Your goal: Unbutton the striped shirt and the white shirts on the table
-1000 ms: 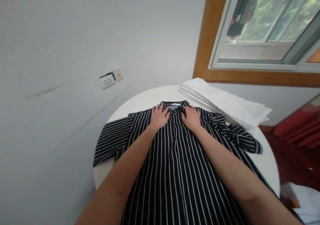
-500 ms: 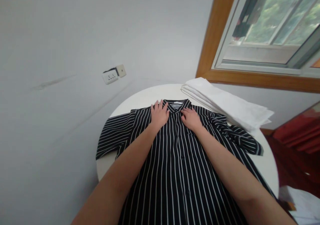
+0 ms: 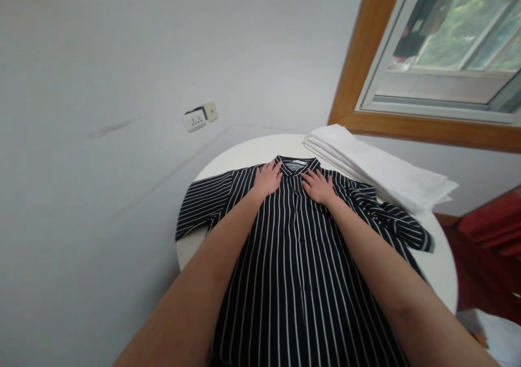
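Observation:
A black shirt with white stripes (image 3: 285, 258) lies front up on a round white table (image 3: 256, 145), its collar at the far side. My left hand (image 3: 268, 179) rests flat on the shirt just left of the collar, fingers spread. To the right of the collar, my right hand (image 3: 319, 187) lies on the chest with its fingers apart. The left sleeve is stretched out flat, while the right sleeve (image 3: 407, 226) is bunched and creased. Both forearms cover parts of the shirt's sides.
Folded white cloth (image 3: 378, 166) lies at the table's back right, against the shirt's shoulder. Behind stand a white wall with a socket (image 3: 195, 120) and a wood-framed window (image 3: 354, 74). Red fabric (image 3: 496, 220) and a white item (image 3: 494, 334) are at the lower right.
My right hand's fingers have spread out flatter beside the collar. The left hand stays on the shirt by the collar. The view has shifted, so the scene sits slightly further right.

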`<action>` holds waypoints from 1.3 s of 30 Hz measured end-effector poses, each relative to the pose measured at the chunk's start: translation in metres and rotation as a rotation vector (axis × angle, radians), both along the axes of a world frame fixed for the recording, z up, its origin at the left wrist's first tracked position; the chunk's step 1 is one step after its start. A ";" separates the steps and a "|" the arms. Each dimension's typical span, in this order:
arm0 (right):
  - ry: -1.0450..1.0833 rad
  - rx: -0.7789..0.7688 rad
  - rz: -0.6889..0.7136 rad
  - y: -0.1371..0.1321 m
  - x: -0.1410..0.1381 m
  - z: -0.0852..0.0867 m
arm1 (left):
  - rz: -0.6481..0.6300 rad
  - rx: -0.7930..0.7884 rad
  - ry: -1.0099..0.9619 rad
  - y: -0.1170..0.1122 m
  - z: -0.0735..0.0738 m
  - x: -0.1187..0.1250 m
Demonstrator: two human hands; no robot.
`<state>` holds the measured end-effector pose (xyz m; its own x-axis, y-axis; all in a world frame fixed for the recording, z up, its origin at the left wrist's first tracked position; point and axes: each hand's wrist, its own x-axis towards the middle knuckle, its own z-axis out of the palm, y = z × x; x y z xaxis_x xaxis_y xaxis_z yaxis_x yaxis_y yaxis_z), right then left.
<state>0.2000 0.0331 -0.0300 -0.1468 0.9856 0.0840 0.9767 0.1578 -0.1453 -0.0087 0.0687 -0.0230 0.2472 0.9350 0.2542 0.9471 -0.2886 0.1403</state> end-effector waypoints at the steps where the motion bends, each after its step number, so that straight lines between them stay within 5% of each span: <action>1: 0.000 -0.003 0.005 0.001 0.001 -0.001 | -0.010 0.050 -0.001 -0.002 0.004 -0.009; 5: -0.003 0.027 0.028 0.001 0.004 -0.002 | 0.096 0.122 0.118 -0.005 0.025 -0.074; 10: 0.011 0.083 0.032 -0.002 0.004 -0.003 | 0.271 -0.099 0.323 -0.012 0.042 -0.173; 14: 0.018 0.090 0.028 -0.004 0.003 -0.003 | 0.294 -0.182 0.376 -0.020 0.042 -0.216; 26: 0.048 0.086 0.024 -0.002 0.006 -0.005 | 0.300 -0.348 0.479 -0.026 0.042 -0.258; 33: 0.065 0.087 0.024 -0.002 0.006 -0.004 | 0.270 -0.402 0.424 -0.049 0.046 -0.275; 39: 0.080 0.082 0.028 -0.002 0.006 -0.003 | 0.225 -0.220 0.296 -0.074 0.081 -0.250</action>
<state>0.2057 0.0306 -0.0331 -0.1641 0.9704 0.1770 0.9574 0.1999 -0.2082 -0.2587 -0.0050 0.0579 0.0637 0.9979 -0.0084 0.9916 -0.0642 -0.1121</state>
